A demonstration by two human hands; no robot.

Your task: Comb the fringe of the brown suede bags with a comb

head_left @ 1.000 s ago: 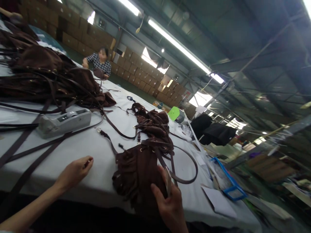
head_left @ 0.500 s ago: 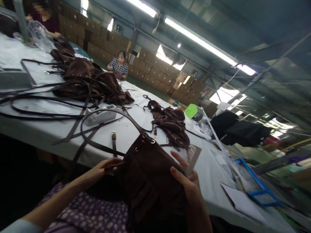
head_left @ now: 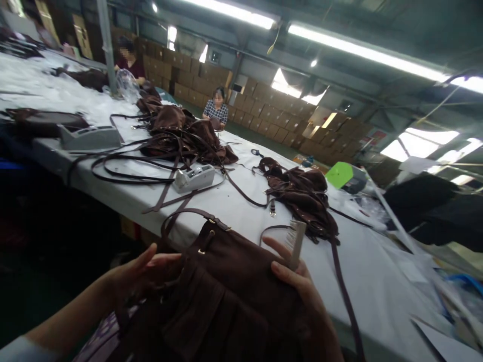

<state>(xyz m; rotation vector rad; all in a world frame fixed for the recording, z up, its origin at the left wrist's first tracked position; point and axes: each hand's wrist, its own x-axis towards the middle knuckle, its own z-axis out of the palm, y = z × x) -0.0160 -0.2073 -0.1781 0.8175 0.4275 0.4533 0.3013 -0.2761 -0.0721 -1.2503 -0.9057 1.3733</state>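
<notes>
A dark brown bag (head_left: 234, 276) with a strap and small metal rings fills the lower middle of the head view, in front of the table edge. My left hand (head_left: 147, 269) is at its left side, thumb raised and fingers against the fabric, the fingertips partly hidden. On the right side, my right hand (head_left: 298, 274) holds a pale comb-like piece (head_left: 298, 241) with teeth between its fingers, while the hand also rests against the bag.
Brown bags (head_left: 181, 128) with long straps lie heaped on the white table (head_left: 241, 193), beside a tape dispenser (head_left: 194, 178). A second pile (head_left: 298, 191) lies further right. Two people sit beyond the table. A grey post (head_left: 107, 50) rises at the left.
The view has swung left, so the table's things appear further right. My left hand's thumb has lifted and its fingers have spread. The bag has turned and its top lies lower at the left.
</notes>
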